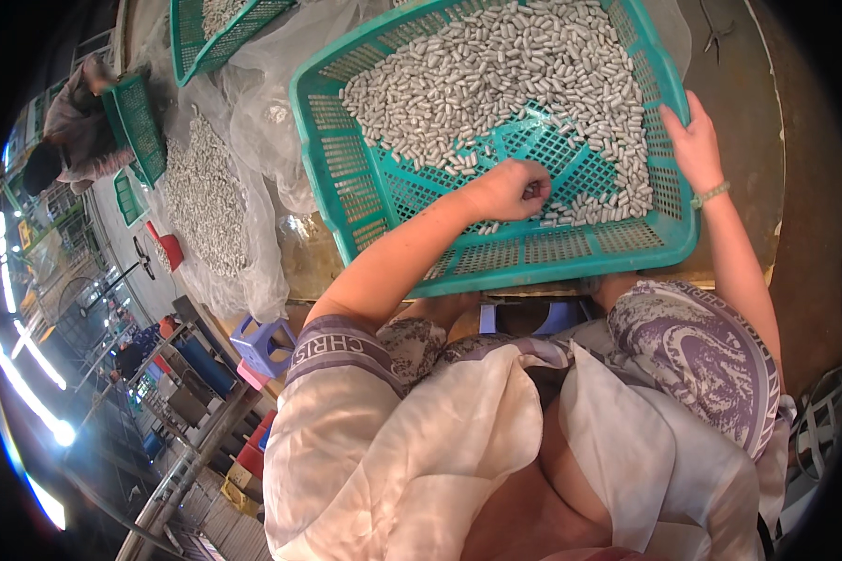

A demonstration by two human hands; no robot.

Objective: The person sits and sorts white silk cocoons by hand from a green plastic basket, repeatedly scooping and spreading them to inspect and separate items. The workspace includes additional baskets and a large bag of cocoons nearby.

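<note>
A teal plastic mesh basket (519, 257) lies tilted in front of me, holding a heap of small grey-white oval cocoons (515, 75) gathered toward its far side. My left hand (513, 190) is inside the basket, fingers curled closed over a few cocoons near the bare mesh bottom. My right hand (690, 140) grips the basket's right rim, with a thin bracelet on its wrist.
A pile of cocoons (201, 201) lies on white netting at the left. Another person (75, 131) holds a green basket (136, 126) at the far left. A second teal basket (220, 33) is at the top. A small purple stool (264, 344) stands below the table edge.
</note>
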